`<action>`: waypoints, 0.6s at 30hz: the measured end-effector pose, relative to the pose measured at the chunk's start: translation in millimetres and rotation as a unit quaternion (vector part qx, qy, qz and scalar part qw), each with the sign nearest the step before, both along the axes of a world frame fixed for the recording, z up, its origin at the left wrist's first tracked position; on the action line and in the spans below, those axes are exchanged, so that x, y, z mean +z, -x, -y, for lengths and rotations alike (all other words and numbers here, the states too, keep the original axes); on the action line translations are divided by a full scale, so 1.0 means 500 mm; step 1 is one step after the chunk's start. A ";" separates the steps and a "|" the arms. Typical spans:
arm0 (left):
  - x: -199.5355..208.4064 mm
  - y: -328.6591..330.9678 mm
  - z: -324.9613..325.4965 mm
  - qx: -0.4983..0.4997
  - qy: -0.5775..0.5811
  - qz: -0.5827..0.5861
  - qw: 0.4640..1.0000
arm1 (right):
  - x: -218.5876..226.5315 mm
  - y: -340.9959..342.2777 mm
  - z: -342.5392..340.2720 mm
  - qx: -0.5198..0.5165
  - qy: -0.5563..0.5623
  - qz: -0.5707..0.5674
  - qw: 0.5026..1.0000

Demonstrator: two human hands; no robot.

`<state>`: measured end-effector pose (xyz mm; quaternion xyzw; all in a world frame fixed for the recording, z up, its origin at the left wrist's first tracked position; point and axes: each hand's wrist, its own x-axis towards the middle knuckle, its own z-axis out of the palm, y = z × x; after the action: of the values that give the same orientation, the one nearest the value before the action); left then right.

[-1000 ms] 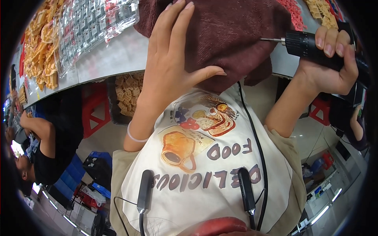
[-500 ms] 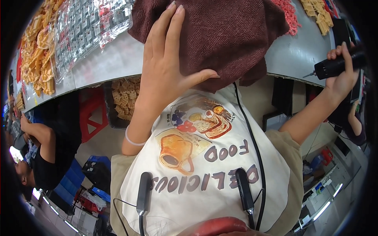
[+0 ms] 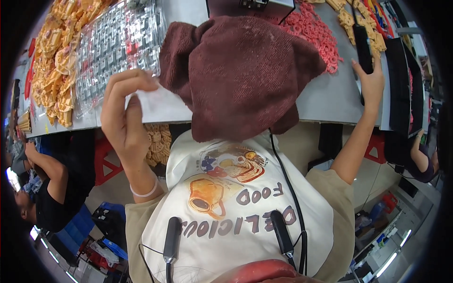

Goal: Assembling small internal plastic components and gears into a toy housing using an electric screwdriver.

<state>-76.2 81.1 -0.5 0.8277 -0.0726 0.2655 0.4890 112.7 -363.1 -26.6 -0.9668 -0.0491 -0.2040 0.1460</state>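
My left hand is raised over the table's front edge, beside a clear plastic tray of small grey and clear parts. Its fingers are loosely bent, the thumb stands apart from them, and I see nothing held. At the right of the table, my right hand has thumb and fingers on either side of a black electric screwdriver, whose tip points away from me. Between the hands, a dark brown towel lies bunched over something hidden, its lower edge hanging past the table's front edge.
Yellow plastic parts are piled at the left, with more yellow parts at the far right. Pink parts lie behind the towel beside a dark box. A bin of yellow parts stands below the table. Another person sits at left.
My left hand has lifted off the towel and moved left. My right hand has carried the screwdriver inward and away from me, over the table; its tip has swung from leftward to away.
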 end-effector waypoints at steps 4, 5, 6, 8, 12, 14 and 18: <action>-0.008 -0.012 0.040 0.043 -0.027 0.040 0.998 | -0.001 -0.002 -0.025 0.076 -0.003 -0.047 0.996; -0.022 -0.018 0.063 0.048 -0.002 0.067 0.997 | 0.011 0.001 -0.023 0.064 -0.010 -0.073 0.995; -0.037 -0.019 0.082 0.019 0.029 0.074 0.997 | 0.017 0.000 -0.013 0.053 -0.002 -0.069 0.996; -0.047 -0.011 0.122 0.019 -0.065 0.079 0.995 | 0.003 -0.018 0.007 0.078 0.000 -0.076 0.994; -0.081 -0.025 0.140 0.052 -0.063 0.097 0.992 | 0.063 -0.089 0.067 0.056 -0.060 -0.153 0.985; -0.097 -0.021 0.135 0.054 -0.047 0.092 0.993 | 0.070 -0.144 0.056 0.098 -0.202 -0.043 0.974; -0.106 -0.039 0.136 0.038 -0.043 0.075 0.996 | 0.021 -0.227 0.026 0.183 -0.092 -0.064 0.977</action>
<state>-56.9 13.1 -53.3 0.8278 -0.0891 0.3414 0.4362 226.4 -376.3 -16.1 -0.9348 -0.1971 -0.1156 0.2720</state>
